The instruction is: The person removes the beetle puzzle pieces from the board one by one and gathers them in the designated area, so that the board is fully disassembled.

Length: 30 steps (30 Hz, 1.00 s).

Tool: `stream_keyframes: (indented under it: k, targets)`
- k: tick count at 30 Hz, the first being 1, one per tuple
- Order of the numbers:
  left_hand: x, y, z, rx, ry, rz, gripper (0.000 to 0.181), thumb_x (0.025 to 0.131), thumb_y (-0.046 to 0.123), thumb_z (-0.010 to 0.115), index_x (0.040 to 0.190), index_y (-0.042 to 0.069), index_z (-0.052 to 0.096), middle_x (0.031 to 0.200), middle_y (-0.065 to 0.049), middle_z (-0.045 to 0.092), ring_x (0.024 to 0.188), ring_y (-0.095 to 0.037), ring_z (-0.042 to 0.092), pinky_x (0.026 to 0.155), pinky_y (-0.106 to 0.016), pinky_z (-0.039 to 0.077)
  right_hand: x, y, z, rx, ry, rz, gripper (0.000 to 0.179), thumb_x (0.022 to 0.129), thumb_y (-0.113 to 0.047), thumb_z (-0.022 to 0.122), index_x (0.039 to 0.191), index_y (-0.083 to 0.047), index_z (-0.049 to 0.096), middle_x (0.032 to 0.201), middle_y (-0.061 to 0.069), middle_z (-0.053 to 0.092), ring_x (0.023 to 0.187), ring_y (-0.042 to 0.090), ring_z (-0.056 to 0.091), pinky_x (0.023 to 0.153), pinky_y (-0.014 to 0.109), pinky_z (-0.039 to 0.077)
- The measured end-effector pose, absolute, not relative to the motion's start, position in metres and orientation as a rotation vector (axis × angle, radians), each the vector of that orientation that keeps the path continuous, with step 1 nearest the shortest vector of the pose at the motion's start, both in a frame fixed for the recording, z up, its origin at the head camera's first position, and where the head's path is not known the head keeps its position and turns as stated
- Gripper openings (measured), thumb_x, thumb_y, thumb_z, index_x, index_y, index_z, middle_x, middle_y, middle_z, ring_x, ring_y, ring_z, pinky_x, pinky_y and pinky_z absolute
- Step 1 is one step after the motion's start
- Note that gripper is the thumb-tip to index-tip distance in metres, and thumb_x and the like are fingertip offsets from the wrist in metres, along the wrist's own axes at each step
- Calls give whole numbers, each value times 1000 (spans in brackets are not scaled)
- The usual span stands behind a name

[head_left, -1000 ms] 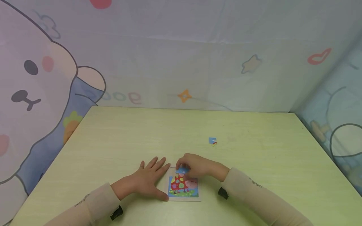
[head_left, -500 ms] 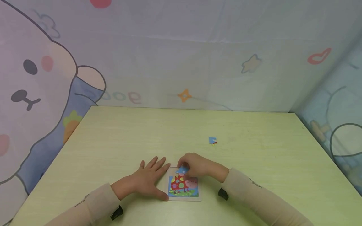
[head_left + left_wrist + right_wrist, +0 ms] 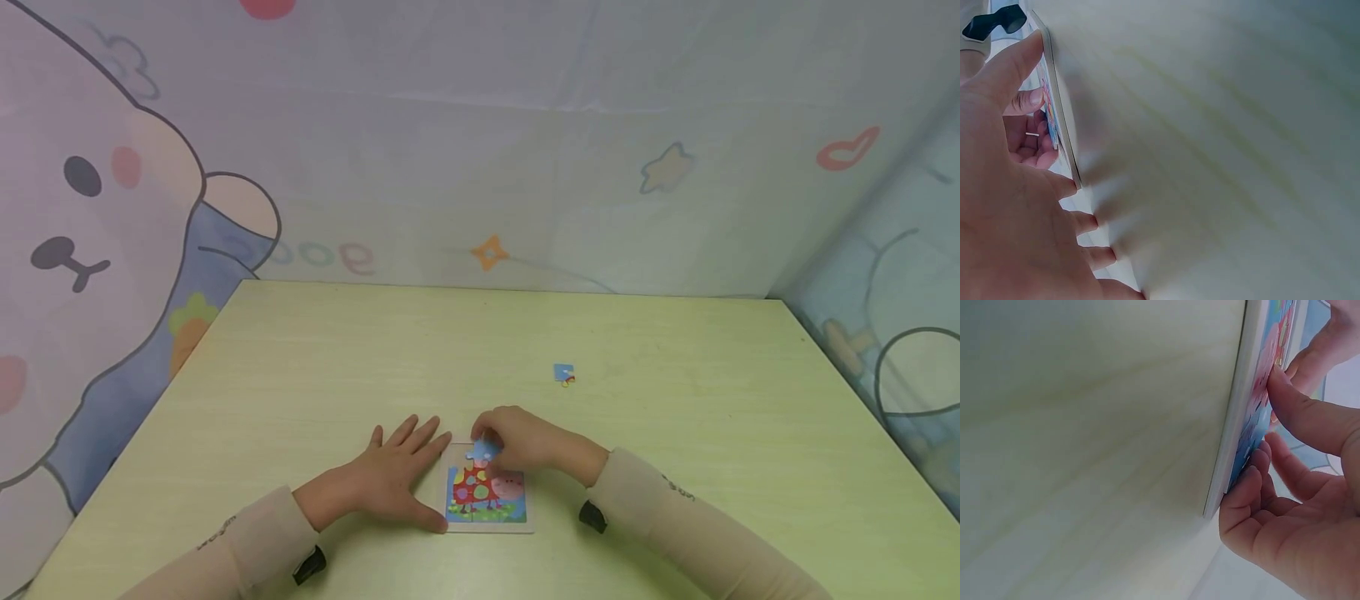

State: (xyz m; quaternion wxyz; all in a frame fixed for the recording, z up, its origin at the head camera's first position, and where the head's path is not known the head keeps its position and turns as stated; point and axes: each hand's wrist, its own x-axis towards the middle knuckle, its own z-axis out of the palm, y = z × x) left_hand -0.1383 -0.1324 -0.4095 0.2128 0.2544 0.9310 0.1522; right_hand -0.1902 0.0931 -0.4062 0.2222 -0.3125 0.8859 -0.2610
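Note:
In the head view a small jigsaw puzzle in a pale frame lies on the table, showing a pink pig in a red spotted dress on grass. My right hand bends over its top part, thumb and fingers pinching a blue jigsaw piece that sits over the upper row. In the right wrist view the thumb lies on the picture and the other fingers curl at the frame's edge. My left hand is spread flat at the left, thumb at the frame's lower corner, index fingertip by its upper corner.
Another blue jigsaw piece lies on the table behind the right hand. A printed cloth with a bear hangs behind the table. Each sleeve carries a black clip-like part near the wrist.
The right fingertips have shifted slightly to the right, and the pinched jigsaw piece has turned a little straighter to the frame. The left hand and the far piece stay in place.

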Motion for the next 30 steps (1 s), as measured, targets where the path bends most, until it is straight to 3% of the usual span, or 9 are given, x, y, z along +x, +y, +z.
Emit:
stream_keyframes:
  k: [6,22,30]
  targets:
    - [-138,-132,-408,710,2585,428,107,73,66,69,154,13,25,162,-11,12,147,-38,4,106,-73,5,-190,95,-406,-849,2454,-718,31,81,-7,76,109,-2,64,97,1,57,90,16,50,85,34,47]
    - [-139,-131,-407,710,2584,420,107,73,67,69,154,12,25,161,-12,12,147,-39,5,106,-73,6,-189,102,-410,-976,2430,-770,27,84,-6,72,109,-10,61,94,1,56,84,16,49,76,27,44]
    - [-138,-131,-407,702,2592,420,108,72,68,68,154,13,25,161,-11,13,147,-38,5,106,-73,5,-188,104,-412,-992,2438,-814,20,92,2,58,106,-12,62,95,1,62,84,14,52,78,27,46]
